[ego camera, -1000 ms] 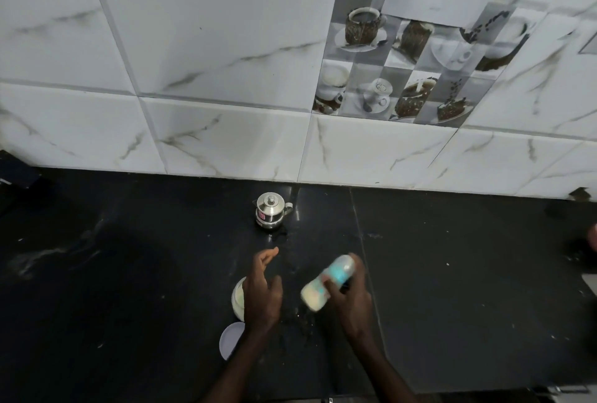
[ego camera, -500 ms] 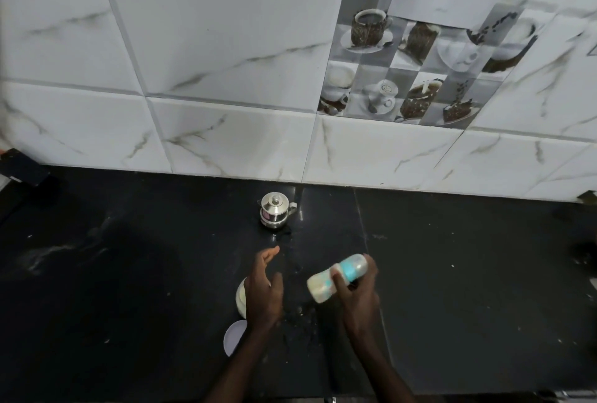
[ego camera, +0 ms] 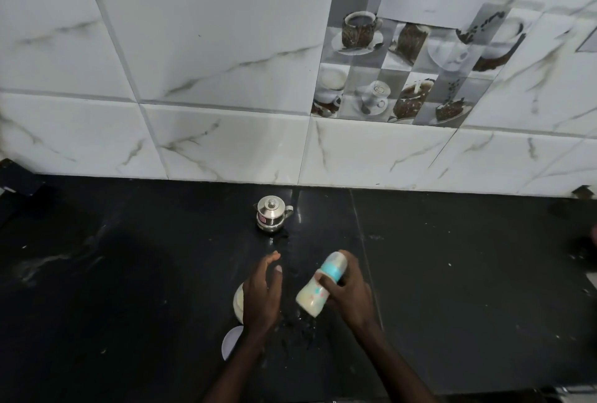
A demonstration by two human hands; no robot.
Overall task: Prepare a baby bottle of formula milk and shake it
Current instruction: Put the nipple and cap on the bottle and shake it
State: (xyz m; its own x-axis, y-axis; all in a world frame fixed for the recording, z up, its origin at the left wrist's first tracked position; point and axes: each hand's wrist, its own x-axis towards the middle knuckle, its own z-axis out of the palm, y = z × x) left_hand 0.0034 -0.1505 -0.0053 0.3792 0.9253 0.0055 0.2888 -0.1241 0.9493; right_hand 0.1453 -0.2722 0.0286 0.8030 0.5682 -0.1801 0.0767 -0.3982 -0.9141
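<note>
My right hand (ego camera: 350,292) grips a baby bottle (ego camera: 318,291) with a teal collar and clear cap, tilted with its cap up and to the right; pale milk fills its lower body. My left hand (ego camera: 263,292) hovers beside it, fingers apart and holding nothing, a short gap from the bottle. Under my left hand sits a cream-coloured round container (ego camera: 238,302), mostly hidden. Its white lid (ego camera: 231,339) lies flat on the counter just below.
A small steel lidded pot (ego camera: 272,214) stands on the black stone counter (ego camera: 129,273) near the tiled wall (ego camera: 210,63). Wet splashes and specks mark the counter between the pot and my hands. A dark object sits at the far left edge.
The bottle has swung in my right hand, cap end rising and base dropping, after lying more level half a second ago. My left hand has stayed in place.
</note>
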